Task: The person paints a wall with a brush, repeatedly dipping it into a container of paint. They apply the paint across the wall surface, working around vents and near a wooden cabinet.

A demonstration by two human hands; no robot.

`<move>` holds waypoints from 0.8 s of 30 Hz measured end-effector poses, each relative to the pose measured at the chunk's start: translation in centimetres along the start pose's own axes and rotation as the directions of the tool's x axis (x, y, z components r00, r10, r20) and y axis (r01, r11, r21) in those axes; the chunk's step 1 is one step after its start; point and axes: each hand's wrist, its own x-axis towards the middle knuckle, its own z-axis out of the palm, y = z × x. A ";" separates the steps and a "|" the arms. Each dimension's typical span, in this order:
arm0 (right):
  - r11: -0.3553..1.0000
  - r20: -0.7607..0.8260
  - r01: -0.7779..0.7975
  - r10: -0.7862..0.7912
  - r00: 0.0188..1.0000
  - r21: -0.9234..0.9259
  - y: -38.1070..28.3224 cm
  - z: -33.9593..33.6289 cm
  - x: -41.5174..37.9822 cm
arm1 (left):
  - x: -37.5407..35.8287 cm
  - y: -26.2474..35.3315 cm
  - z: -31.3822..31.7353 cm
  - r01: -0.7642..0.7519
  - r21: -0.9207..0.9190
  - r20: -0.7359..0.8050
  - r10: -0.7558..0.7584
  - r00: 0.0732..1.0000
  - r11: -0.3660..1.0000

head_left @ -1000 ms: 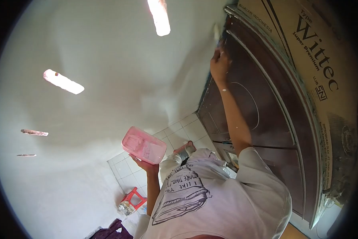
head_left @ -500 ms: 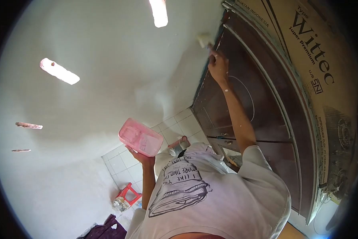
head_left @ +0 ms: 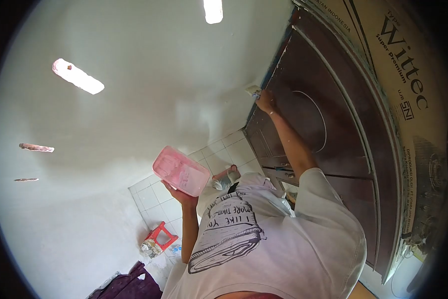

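"What are we holding?"
"Our left hand (head_left: 182,196) holds the pink tub (head_left: 180,172) from below. Our right hand (head_left: 267,102) grips the brush (head_left: 252,90) by the wall (head_left: 149,109), beside the brown cupboard (head_left: 303,124)."

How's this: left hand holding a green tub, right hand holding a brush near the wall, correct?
Not quite: the tub is pink, not green, as the head view shows. The left hand does hold it, and the right hand has a brush near the wall.
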 end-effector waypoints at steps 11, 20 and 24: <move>0.875 -0.722 0.394 -0.078 0.688 0.280 -8.5 -13.0 -1.0 | 0.3 -0.1 0.4 0.018 0.014 -0.014 -0.017 1.000 1.000; 0.969 -0.220 0.065 -0.011 0.976 0.240 0.9 1.5 0.4 | 0.0 0.1 -0.2 0.002 0.002 0.047 -0.002 0.999 1.000; 0.965 -0.108 -0.062 0.092 0.990 0.256 -1.5 -7.0 1.4 | 0.4 0.3 0.5 0.014 -0.013 0.034 -0.014 0.999 1.000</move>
